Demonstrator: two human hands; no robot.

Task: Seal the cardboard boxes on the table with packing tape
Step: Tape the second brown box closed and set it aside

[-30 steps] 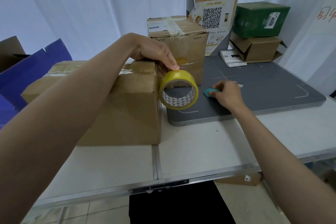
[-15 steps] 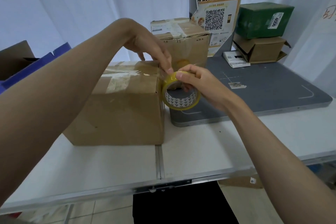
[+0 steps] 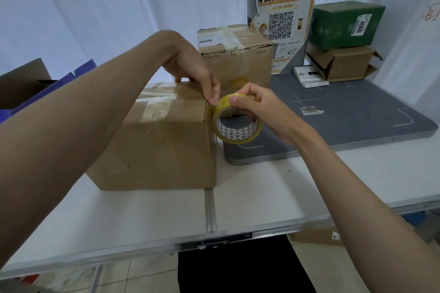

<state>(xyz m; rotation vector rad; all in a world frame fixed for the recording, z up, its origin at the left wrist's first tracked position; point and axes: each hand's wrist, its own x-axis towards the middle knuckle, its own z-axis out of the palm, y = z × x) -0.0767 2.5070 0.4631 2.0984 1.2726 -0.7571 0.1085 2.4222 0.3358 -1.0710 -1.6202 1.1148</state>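
The counter (image 3: 142,209) carries the near box (image 3: 157,145), with a 2nd box (image 3: 238,59) behind it on a grey pad (image 3: 345,121). 2 more boxes, 1 green (image 3: 342,24) on 1 brown (image 3: 342,63), stand at the far right.

The tape roll (image 3: 238,121) is held upright against the near box's upper right edge. The right hand (image 3: 259,107) is the grip on the roll: thumb on the outer face, fingers through the core, clamped on it. The left hand (image 3: 192,76) is at the box corner, its fingertips apparently pinching the tape's free end just left of the roll; the end itself is too thin to make out.

Likely faults:
1. The free end lifts if the left hand releases before it bonds.
2. Pulling the roll off-line lays the strip skewed or creased.
3. The old tape on the lid may weaken adhesion.
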